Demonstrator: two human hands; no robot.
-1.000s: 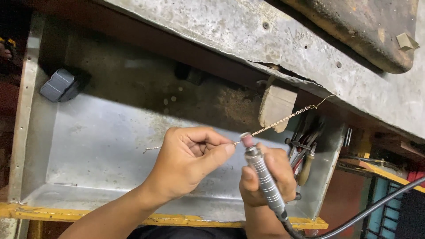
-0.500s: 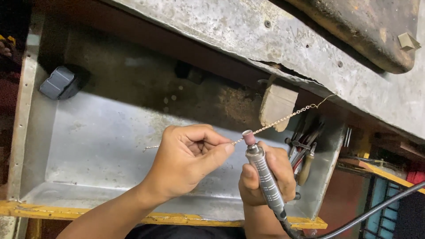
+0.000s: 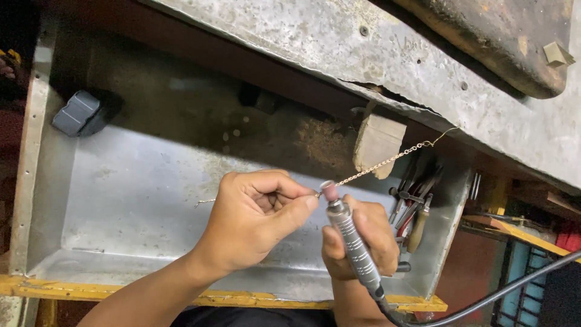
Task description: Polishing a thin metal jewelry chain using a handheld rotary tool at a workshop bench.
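A worn grey bench [image 3: 484, 115] with a pitted, scuffed top crosses the upper part of the view on a slant. Beneath it hangs a dull metal tray [image 3: 121, 206], its front lip resting on a yellow-painted rail [image 3: 242, 298]. A dark grey moulded block [image 3: 77, 113] sits in the tray's far left corner. A wooden peg [image 3: 378, 144] juts from the bench edge over the tray. Several pliers and small hand tools [image 3: 414, 209] stand bunched in the tray's right corner.

The left hand [image 3: 257, 227] is curled, thumb and forefinger pressed together, pinching a fine chain [image 3: 387, 161]. The chain runs taut from that pinch up and to the right, across the wooden peg, to a thin wire hook at the bench edge; a short loose end trails left of the hand.

The right hand [image 3: 363, 239] is wrapped around a ribbed silver rotary handpiece [image 3: 354, 242], held tip upward, with a black cable [image 3: 484, 297] leaving its lower end. The handpiece's small pink polishing tip [image 3: 330, 192] meets the chain just beside the left fingertips.
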